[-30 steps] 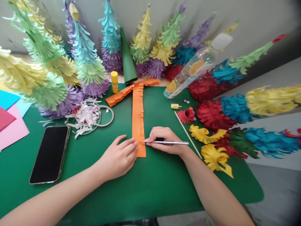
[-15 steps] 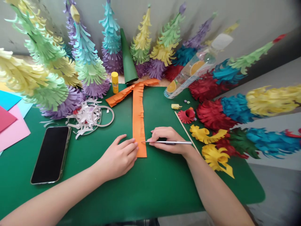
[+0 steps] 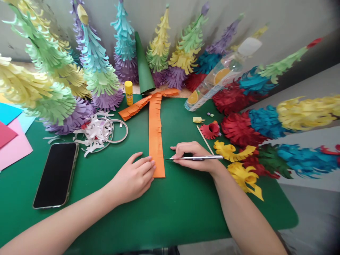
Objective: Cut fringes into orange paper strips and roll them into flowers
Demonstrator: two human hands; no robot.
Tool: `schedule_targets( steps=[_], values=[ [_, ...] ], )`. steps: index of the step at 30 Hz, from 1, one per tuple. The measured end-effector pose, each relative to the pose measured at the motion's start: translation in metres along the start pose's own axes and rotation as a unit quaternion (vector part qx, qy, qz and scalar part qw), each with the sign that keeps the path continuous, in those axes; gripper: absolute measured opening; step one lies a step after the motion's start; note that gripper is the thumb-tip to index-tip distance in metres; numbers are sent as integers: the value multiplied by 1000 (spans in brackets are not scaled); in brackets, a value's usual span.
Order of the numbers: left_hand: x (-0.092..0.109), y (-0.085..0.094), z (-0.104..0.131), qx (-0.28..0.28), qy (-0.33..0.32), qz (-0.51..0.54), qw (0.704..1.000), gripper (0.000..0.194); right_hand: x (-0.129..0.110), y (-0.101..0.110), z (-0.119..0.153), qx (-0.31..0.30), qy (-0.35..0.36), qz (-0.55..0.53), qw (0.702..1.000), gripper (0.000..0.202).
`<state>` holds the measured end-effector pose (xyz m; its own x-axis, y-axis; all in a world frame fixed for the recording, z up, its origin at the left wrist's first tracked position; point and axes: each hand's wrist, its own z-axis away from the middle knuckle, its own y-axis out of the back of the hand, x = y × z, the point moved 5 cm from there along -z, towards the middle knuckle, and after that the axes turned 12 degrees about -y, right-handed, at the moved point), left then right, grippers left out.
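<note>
An orange paper strip point(image 3: 156, 134) lies lengthwise in front of me on the green table, with short slits along its right edge. My left hand point(image 3: 136, 176) rests flat on the strip's lower left side, fingers spread and pressing on the paper. In my right hand point(image 3: 195, 156) is a slim silver craft knife point(image 3: 209, 158), pinched like a pen. Its thin blade tip sits just right of the strip's edge, apart from the paper. At the strip's far end, slanting orange fringed pieces point(image 3: 136, 108) lie near a green paper cone point(image 3: 145, 67).
Fringed paper trees point(image 3: 98, 63) stand along the wall and right side. A glue stick point(image 3: 129, 92), a plastic bottle point(image 3: 212, 85), a tape roll point(image 3: 124, 131), white paper scraps point(image 3: 92, 132), a phone point(image 3: 56, 175), yellow curls point(image 3: 245, 177) and a thin stick point(image 3: 204, 140) lie around.
My right hand has moved slightly right, drawing the craft knife's tip off the orange strip to beside its edge. My left hand stays in place on the paper.
</note>
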<state>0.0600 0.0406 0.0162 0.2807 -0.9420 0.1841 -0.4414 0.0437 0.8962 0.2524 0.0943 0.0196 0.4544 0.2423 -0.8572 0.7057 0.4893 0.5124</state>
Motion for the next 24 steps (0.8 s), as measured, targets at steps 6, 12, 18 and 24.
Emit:
schedule_targets(
  steps=[6, 12, 18, 24],
  values=[
    [-1, 0, 0, -4, -2, 1, 1000, 25, 8, -1, 0, 32, -9, -78, 996, 6],
    [-1, 0, -1, 3, -4, 3, 1000, 25, 7, -5, -2, 49, -14, -53, 997, 5],
    [0, 1, -1, 5, -4, 3, 1000, 24, 4, -11, -1, 59, 11, -10, 998, 6],
    [0, 0, -1, 4, -8, 2, 1000, 24, 5, -12, -2, 68, 8, -22, 997, 7]
  ],
)
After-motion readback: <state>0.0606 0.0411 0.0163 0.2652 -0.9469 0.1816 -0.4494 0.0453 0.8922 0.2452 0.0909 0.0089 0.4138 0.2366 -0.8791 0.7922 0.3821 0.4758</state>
